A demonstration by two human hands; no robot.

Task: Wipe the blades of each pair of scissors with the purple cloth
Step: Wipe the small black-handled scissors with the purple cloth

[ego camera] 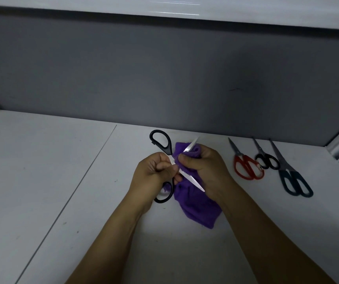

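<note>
Head view | left hand (156, 171) grips open black scissors (191, 180) near pivot, over counter (62, 181) back edge | right hand (204, 169) pinches soft purple cloth (197, 206) round stiff, sharp blade | safest hold likely handles

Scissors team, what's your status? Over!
Left hand holds open black scissors. Right hand pinches purple cloth on blade. Red pair, small black pair, teal pair lie aside.

Fuzzy purple cloth (197, 206), shiny metal blades (193, 182), matt white table (62, 160).

Bare left hand (154, 171) and right hand (207, 171), forearms (113, 228) bare too.
</note>
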